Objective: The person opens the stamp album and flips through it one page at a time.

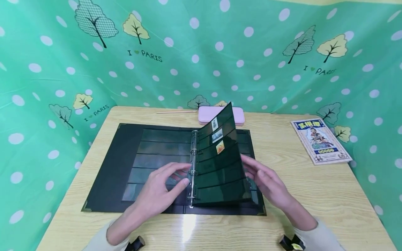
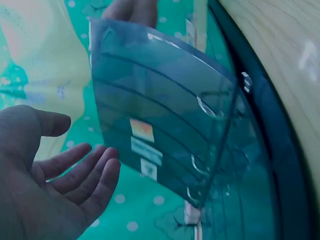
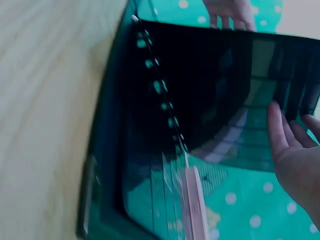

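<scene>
A black ring-bound stamp album (image 1: 105, 174) lies spread on the table. One dark pocket page (image 1: 216, 184) stands half raised from the metal rings (image 1: 193, 162), tilted up over the right side. It carries three small stamps (image 1: 217, 135) in its upper rows. My right hand (image 1: 267, 181) is against the raised page's outer side, fingers fairly straight; the right wrist view shows its fingertips (image 3: 275, 112) at the sheet. Beside the rings my left hand (image 1: 160, 190) hovers over the left page (image 1: 157, 153), thumb and fingers apart with nothing between them.
Behind the album sits a pink case (image 1: 238, 116), partly hidden by the raised page. A thin stick (image 1: 176, 112) lies to the case's left. An illustrated booklet (image 1: 321, 141) rests at the table's right. Green patterned cloth (image 1: 194, 45) surrounds the wooden table (image 1: 276, 139).
</scene>
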A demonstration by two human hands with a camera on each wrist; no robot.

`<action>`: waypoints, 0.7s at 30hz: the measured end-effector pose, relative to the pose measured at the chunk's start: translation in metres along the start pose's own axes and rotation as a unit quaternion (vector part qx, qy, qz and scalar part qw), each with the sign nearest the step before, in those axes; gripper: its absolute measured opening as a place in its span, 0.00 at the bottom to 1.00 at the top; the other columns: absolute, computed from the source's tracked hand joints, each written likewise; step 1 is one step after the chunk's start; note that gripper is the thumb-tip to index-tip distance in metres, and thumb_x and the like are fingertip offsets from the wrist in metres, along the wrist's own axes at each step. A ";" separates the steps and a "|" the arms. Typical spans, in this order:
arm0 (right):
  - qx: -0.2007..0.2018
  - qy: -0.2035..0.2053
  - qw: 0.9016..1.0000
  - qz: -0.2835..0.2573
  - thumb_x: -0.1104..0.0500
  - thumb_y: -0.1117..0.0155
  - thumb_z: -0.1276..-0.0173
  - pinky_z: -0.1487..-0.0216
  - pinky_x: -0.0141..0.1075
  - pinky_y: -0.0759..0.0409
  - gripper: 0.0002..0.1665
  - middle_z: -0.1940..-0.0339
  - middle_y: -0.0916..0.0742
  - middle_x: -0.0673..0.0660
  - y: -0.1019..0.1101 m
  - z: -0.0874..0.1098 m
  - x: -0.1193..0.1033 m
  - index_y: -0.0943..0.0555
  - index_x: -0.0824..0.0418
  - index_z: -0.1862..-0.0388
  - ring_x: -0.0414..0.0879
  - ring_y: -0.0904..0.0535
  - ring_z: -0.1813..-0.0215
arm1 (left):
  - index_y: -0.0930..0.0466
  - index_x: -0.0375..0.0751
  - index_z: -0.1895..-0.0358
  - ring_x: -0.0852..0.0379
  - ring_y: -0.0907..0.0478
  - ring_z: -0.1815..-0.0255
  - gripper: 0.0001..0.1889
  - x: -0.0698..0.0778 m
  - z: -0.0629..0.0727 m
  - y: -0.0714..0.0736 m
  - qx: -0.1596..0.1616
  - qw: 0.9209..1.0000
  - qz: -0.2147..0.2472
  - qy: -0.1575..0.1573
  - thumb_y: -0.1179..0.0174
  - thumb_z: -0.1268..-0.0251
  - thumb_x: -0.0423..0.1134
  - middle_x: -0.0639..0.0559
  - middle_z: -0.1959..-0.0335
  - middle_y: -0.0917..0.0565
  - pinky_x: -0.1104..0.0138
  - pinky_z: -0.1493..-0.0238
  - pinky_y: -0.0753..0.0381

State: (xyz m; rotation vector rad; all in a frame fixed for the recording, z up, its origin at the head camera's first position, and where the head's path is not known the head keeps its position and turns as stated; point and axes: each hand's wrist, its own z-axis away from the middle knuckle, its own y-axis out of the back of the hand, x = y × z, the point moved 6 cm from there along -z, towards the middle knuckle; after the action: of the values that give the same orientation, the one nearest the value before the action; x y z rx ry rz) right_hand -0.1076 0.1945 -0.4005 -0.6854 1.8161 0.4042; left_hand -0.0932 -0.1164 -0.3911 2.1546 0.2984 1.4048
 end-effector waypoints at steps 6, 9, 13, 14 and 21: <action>-0.021 -0.046 0.997 0.049 0.53 0.70 0.04 0.13 0.36 0.43 0.33 0.06 0.40 0.49 -0.028 -0.002 0.010 0.44 0.62 0.07 0.38 0.46 0.09 | 0.20 0.48 0.25 0.59 0.12 0.43 0.22 0.010 -0.011 -0.007 -0.021 0.994 0.105 0.034 0.35 0.16 0.37 0.57 0.41 0.11 0.63 0.44 0.11; -0.040 -0.051 0.994 0.087 0.52 0.71 0.04 0.11 0.63 0.55 0.34 0.05 0.44 0.57 -0.040 -0.007 0.012 0.44 0.63 0.07 0.44 0.52 0.06 | 0.26 0.48 0.20 0.56 0.12 0.42 0.26 0.018 -0.017 -0.008 -0.010 0.992 0.125 0.021 0.36 0.16 0.35 0.54 0.40 0.11 0.62 0.42 0.11; -0.069 -0.029 0.991 0.108 0.56 0.72 0.05 0.10 0.58 0.59 0.34 0.06 0.45 0.63 -0.053 -0.015 0.013 0.42 0.62 0.08 0.52 0.56 0.06 | 0.32 0.50 0.15 0.51 0.11 0.43 0.32 0.030 -0.026 -0.007 0.012 0.991 0.130 -0.004 0.36 0.17 0.35 0.50 0.40 0.10 0.61 0.44 0.11; -0.075 -0.026 0.990 0.114 0.57 0.72 0.05 0.10 0.51 0.57 0.34 0.06 0.45 0.62 -0.055 -0.016 0.015 0.41 0.62 0.08 0.53 0.55 0.06 | 0.33 0.50 0.15 0.51 0.10 0.44 0.33 0.031 -0.028 -0.007 0.018 0.992 0.127 -0.003 0.36 0.17 0.36 0.49 0.40 0.10 0.61 0.44 0.11; -0.107 -0.052 0.978 0.174 0.55 0.72 0.04 0.10 0.46 0.61 0.33 0.05 0.44 0.57 -0.065 -0.013 0.028 0.39 0.55 0.08 0.52 0.58 0.05 | 0.38 0.47 0.12 0.55 0.10 0.51 0.40 0.024 -0.033 -0.006 0.053 0.996 0.067 0.040 0.30 0.21 0.41 0.45 0.43 0.10 0.57 0.46 0.09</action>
State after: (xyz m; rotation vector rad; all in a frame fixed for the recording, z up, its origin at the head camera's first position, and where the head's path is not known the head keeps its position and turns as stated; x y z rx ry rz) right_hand -0.0831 0.1299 -0.4187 -0.4782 1.8085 0.8620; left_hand -0.1119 -0.0892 -0.3658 2.2430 0.2691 1.5857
